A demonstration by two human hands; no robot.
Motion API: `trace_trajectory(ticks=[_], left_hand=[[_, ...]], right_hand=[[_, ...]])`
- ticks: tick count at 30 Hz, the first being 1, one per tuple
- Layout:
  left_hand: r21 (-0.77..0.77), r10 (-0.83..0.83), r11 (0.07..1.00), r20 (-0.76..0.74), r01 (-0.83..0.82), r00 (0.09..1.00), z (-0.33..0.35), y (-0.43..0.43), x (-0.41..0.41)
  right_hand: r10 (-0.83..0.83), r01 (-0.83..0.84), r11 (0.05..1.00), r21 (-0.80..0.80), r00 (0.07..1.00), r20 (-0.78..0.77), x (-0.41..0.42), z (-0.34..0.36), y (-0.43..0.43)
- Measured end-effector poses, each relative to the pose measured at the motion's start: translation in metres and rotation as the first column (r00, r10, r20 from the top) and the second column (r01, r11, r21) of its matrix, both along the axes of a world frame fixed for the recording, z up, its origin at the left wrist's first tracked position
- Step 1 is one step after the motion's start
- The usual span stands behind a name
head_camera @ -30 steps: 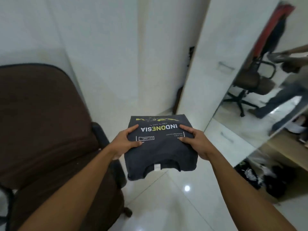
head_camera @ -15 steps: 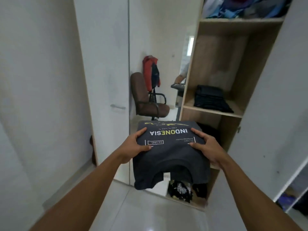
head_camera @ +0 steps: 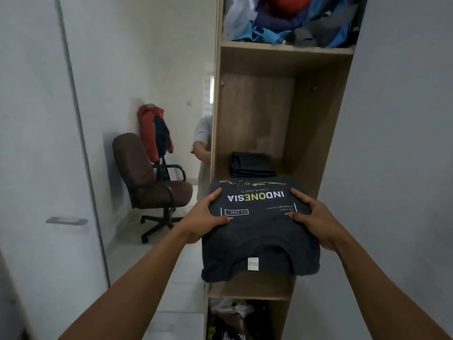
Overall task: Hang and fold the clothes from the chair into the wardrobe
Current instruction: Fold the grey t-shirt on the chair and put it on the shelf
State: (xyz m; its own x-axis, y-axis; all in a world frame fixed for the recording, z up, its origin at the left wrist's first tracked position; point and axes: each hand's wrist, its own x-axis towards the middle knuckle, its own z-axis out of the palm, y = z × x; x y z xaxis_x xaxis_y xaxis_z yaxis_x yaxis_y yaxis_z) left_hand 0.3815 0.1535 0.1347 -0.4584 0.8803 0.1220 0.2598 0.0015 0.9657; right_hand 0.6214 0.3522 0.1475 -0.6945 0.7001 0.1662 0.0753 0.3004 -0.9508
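A folded dark grey T-shirt (head_camera: 259, 236) printed "INDONESIA" is held flat in front of the open wardrobe (head_camera: 318, 133), over the front of its middle shelf (head_camera: 250, 289). My left hand (head_camera: 204, 220) grips the shirt's left edge, thumb on top. My right hand (head_camera: 315, 218) grips its right edge the same way. A folded black garment (head_camera: 252, 164) lies at the back of that shelf. The brown office chair (head_camera: 147, 182), with red and dark clothes (head_camera: 155, 130) over its back, appears in a mirror to the left.
The upper shelf holds a jumble of blue, white and red clothes (head_camera: 289, 18). Dark items (head_camera: 235, 322) fill the compartment below. A white wardrobe door (head_camera: 402, 168) stands open on the right. On the left is a white door with a handle (head_camera: 66, 220).
I have turned from the chair toward the wardrobe and come closer. The shirt has moved forward and now hovers over the middle shelf, with both hands holding it as before.
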Motion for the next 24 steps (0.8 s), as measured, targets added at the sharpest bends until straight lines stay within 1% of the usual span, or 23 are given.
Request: trace_trajectory(ticks=[7,10,13,18,21,24], left_hand=[[0.009,-0.024,1.0,0.004,0.024,1.0,0.009,0.125,-0.042],[0.032,0.027,0.999,-0.003,-0.027,1.0,0.009,0.177,-0.063],[0.027,0.049,0.998,0.02,-0.05,0.999,0.008,0.225,-0.09],[0.036,0.142,0.989,0.056,-0.145,0.988,0.016,0.293,-0.132],[-0.022,0.205,0.979,-0.009,-0.205,0.979,0.009,0.328,-0.16],[-0.145,0.252,0.956,-0.034,-0.254,0.967,-0.015,0.349,-0.177]], right_hand=[[-0.085,0.085,0.995,-0.041,0.996,0.021,-0.041,0.004,0.106],[-0.087,0.088,0.995,-0.041,0.996,0.031,-0.069,0.004,0.154],[-0.063,0.064,0.997,-0.034,0.997,0.031,-0.101,0.003,0.206],[-0.028,0.029,0.999,-0.037,0.999,0.018,-0.156,0.008,0.284],[-0.022,0.027,0.998,-0.055,0.996,0.083,-0.19,0.003,0.318],[0.037,-0.021,0.998,-0.065,0.967,0.252,-0.21,-0.016,0.334]])
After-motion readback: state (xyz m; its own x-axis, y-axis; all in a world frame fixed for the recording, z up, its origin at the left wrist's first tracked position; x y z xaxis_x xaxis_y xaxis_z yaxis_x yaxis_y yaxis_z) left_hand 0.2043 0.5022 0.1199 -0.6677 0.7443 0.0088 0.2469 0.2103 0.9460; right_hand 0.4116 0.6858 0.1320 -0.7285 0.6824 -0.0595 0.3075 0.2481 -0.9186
